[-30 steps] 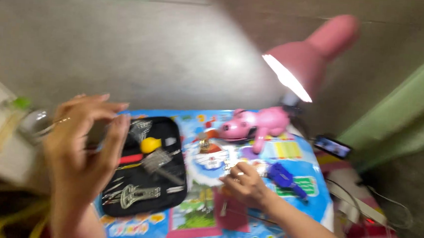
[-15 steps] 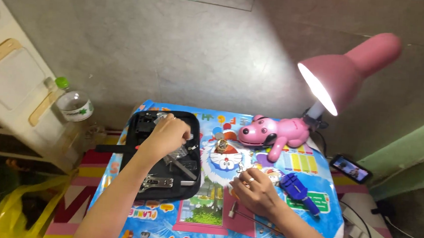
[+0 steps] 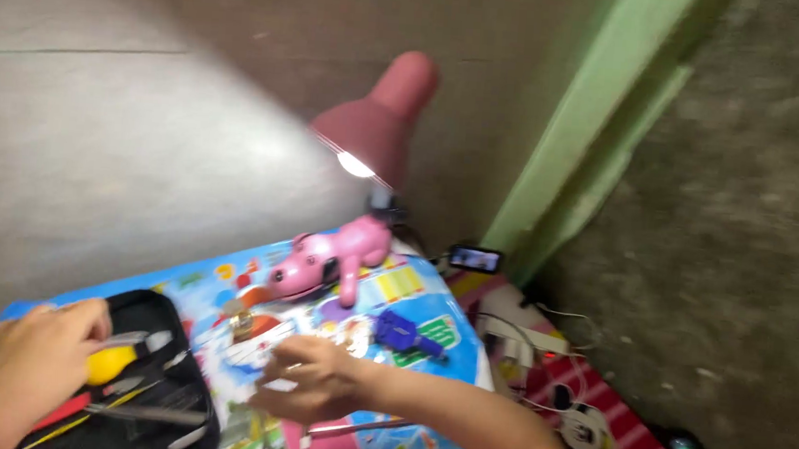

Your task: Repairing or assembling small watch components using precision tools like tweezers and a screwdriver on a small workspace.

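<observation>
Left hand (image 3: 19, 371) on tool case (image 3: 145, 315), lengthwise away

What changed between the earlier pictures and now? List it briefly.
The view swung right and blurred. The left hand dropped from mid-air a second ago onto the black tool case, where it now rests at the case's left edge by the yellow bulb. The right hand stayed on the colourful table mat. The pink toy, blue tool and lit pink lamp kept their places.

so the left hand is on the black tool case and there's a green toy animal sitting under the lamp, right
Not quite: the toy animal under the lamp is pink, not green, as the head view shows. The left hand does rest on the black tool case.
</observation>
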